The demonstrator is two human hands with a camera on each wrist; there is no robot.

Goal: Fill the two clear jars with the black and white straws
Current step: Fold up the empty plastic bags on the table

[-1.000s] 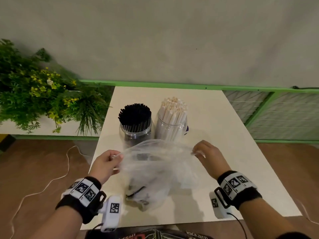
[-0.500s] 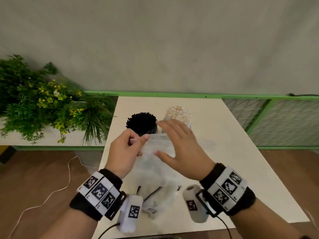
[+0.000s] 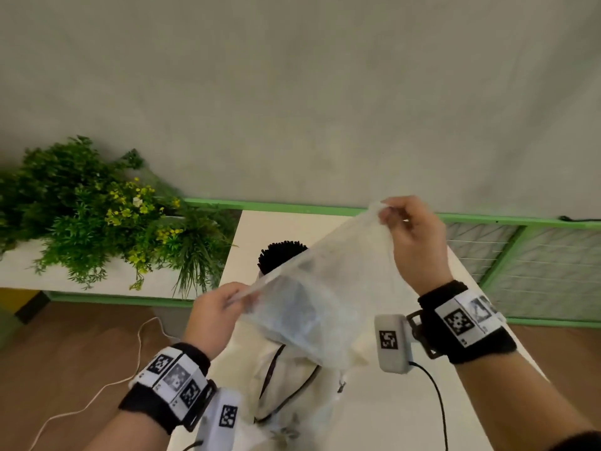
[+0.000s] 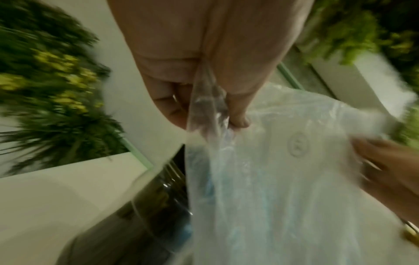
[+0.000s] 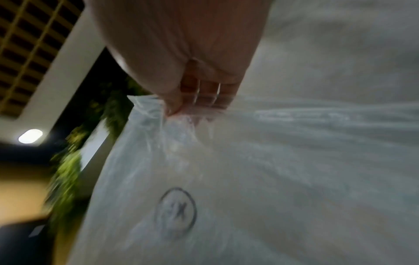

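Note:
A clear plastic bag [image 3: 320, 297] is stretched in the air above the white table [image 3: 383, 415]. My left hand [image 3: 224, 307] pinches its lower left edge and my right hand [image 3: 395, 219] pinches its upper right corner, held higher. Both wrist views show fingers curled on the bag [image 4: 283, 170] [image 5: 249, 179], which carries a round printed mark. Behind the bag the tops of the black straws [image 3: 281, 255] stand in their jar. The jar of white straws is hidden behind the plastic. A second crumpled bag [image 3: 292, 395] with a few black straws lies on the table below.
A planter of green plants with yellow flowers [image 3: 97, 219] stands to the left of the table. A green rail [image 3: 292, 208] runs along the wall behind. A white cable [image 3: 97, 395] lies on the wooden floor at the left.
The hands came together over the jars, then drew apart again. The right hand rose up and to the right with the bag's corner, stretching the bag diagonally. The head camera tilted upward.

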